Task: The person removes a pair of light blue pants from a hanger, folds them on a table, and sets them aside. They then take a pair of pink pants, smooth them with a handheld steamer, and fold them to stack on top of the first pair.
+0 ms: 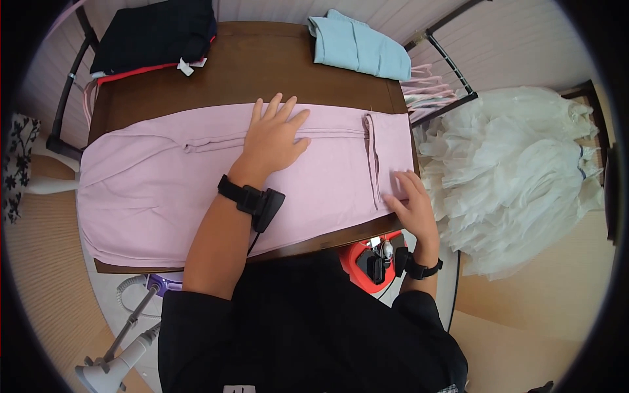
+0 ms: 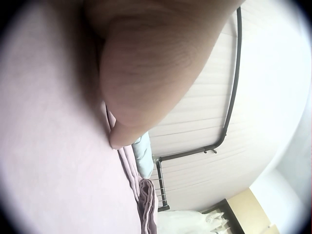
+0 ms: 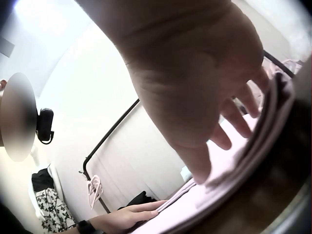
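A pink garment (image 1: 314,190) lies spread lengthwise on the dark wooden table (image 1: 262,59), with a folded strip (image 1: 372,160) across it near the right end. My left hand (image 1: 272,137) rests flat on its upper middle, fingers spread, beside a long crease. At the lower right corner my right hand (image 1: 413,200) touches the cloth beside the strip, fingers extended and slightly bent. In the right wrist view the fingers of my right hand (image 3: 214,97) reach over the layered cloth edge (image 3: 263,141). The left wrist view shows the palm side of my left hand (image 2: 146,73) above the cloth.
Dark folded clothes (image 1: 157,36) lie at the table's back left, a folded light blue garment (image 1: 359,46) at the back right. White ruffled dresses (image 1: 511,177) hang on the right. A red stool (image 1: 367,262) with devices stands below the front edge, a steamer (image 1: 118,360) lower left.
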The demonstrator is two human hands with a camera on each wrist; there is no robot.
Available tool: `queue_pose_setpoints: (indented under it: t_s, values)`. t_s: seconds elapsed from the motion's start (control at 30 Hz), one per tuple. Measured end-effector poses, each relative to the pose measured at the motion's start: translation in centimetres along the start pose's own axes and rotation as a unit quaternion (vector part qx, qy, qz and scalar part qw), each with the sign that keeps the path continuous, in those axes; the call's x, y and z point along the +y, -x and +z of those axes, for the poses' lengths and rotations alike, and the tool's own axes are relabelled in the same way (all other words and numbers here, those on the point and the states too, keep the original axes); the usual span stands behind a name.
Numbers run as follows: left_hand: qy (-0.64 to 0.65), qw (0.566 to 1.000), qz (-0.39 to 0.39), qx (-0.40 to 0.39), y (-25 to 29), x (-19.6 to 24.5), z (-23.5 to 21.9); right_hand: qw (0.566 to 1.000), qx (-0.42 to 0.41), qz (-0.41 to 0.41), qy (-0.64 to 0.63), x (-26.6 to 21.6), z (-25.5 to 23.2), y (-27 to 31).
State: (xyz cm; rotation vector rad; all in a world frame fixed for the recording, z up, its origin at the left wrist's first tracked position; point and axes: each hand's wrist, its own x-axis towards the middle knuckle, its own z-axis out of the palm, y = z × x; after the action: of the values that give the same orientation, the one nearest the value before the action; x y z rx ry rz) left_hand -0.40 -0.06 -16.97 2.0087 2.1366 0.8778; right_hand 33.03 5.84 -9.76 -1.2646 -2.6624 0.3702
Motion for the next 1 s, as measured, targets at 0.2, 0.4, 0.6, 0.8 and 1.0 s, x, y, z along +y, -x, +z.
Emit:
queue_pose_setpoints:
  t_s: [0.2,0.4,0.6,0.8,1.0]
  values:
    - [0.053,0.998,-0.030,0.007,-1.1,1.7,-1.2,0.979,0.186,0.045,-0.072,3.1,3.8,2.3]
    - [0.251,0.967,0.007,-0.035,-7.3,7.3,-3.1,0.960,0.267,0.072,-0.049,2.8,4.7,1.9]
    - [0.182,0.973,-0.022,-0.138,-16.8,11.5,2.7,0.956,0.282,0.082,-0.014,2.8,4.3,1.9]
    - [0.153,0.941,-0.069,-0.295,-21.8,15.0,7.3,0.949,0.301,0.089,-0.024,3.2,4.0,2.1]
    - [0.198,0.881,-0.085,-0.421,-22.9,16.0,8.6,0.947,0.304,0.094,-0.040,3.6,3.8,2.4]
